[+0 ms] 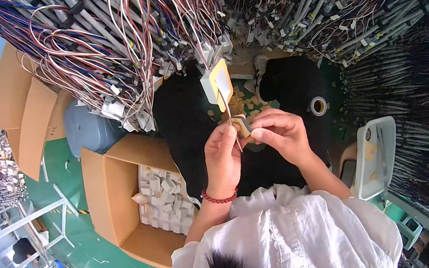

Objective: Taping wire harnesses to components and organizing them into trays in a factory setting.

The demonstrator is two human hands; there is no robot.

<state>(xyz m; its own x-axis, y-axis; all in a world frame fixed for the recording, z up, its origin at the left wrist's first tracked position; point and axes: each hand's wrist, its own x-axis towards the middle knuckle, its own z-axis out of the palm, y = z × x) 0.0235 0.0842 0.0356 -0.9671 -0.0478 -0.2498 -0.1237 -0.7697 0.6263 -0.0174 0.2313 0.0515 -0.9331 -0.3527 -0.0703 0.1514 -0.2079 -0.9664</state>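
My left hand (221, 154), with a red bead bracelet at its wrist, pinches thin dark wires (228, 111) between thumb and fingers. Those wires run up past a white block (209, 89) with a yellow-edged pale face, which hangs just above my hands. Between both hands is a small grey and cream foam piece (244, 125). My right hand (284, 130) is closed, thumb and fingertips gripping that piece's right side. Left fingertips are close to its other side; whether they touch it is hidden.
Bundles of wire harnesses (116, 32) hang across the far side and right. An open cardboard box (103, 198) of white blocks (165, 197) stands at left, near a blue-grey stool (89, 128). A tape roll (318, 106) lies by my right leg; a white bin (377, 156) stands right.
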